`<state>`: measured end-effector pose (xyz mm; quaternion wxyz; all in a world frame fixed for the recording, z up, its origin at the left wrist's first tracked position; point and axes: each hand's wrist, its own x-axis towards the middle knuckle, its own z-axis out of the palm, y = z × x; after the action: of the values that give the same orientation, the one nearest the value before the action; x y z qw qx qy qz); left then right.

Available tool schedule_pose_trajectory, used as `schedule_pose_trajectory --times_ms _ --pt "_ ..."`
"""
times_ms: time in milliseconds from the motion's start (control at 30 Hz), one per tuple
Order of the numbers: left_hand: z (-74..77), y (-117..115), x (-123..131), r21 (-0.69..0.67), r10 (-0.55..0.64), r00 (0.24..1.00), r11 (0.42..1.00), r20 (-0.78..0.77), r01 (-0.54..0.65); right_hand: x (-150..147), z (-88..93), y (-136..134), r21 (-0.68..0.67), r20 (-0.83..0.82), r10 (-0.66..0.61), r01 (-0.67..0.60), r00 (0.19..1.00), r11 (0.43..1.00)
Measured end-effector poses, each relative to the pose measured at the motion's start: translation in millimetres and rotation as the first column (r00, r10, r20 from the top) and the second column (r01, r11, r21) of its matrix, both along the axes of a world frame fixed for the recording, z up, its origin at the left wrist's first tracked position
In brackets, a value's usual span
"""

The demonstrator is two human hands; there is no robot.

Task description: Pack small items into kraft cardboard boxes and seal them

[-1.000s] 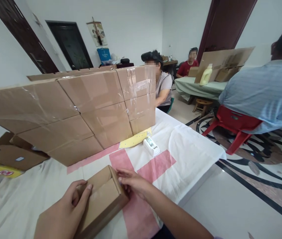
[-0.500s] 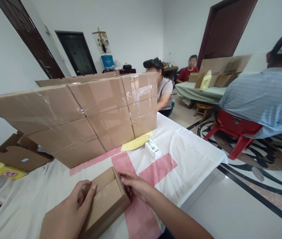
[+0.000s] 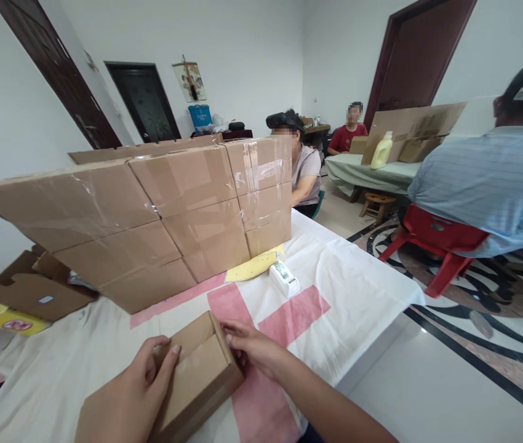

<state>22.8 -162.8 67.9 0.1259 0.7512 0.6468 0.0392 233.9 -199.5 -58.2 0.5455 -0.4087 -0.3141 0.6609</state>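
Fingers of the left hand (image 3: 127, 384) pinch the left long side of a small cardboard box (image 3: 201, 372), thumb laid on its top and forefinger bent beside it; the rest are hidden. Those of the right hand (image 3: 256, 347) are bent close together, holding the box's far right end. The box is tilted across the view by the near edge of the table (image 3: 358, 277); whether it rests on the cloth cannot be told.

Beyond it, toward the table's far side, lies a white device (image 3: 284, 282), just beside a yellow strip (image 3: 252, 266) along the foot of a taped cardboard partition (image 3: 192, 212). Near the table's left edge stand an open carton (image 3: 42, 286) and a yellow pack (image 3: 15, 321).

A person in grey (image 3: 307, 169) sits behind the partition's right end. Off to the right, another in blue (image 3: 483, 178) sits on a red seat (image 3: 441, 231), by a green-covered table (image 3: 358, 166) bearing a pale yellow bottle (image 3: 382, 151).
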Motion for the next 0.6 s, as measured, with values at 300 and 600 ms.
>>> schedule_pose_trajectory --times_ms 300,600 --pt "4.7 -1.4 2.4 -0.008 0.011 1.000 1.000 -0.009 -0.011 -1.3 -0.2 -0.4 -0.009 0.019 -0.015 0.016 1.000 1.000" --pt "1.9 0.5 2.5 -0.038 0.014 1.000 0.999 -0.021 -0.015 -1.4 0.1 -1.5 0.002 0.035 0.004 -0.004 0.999 1.000"
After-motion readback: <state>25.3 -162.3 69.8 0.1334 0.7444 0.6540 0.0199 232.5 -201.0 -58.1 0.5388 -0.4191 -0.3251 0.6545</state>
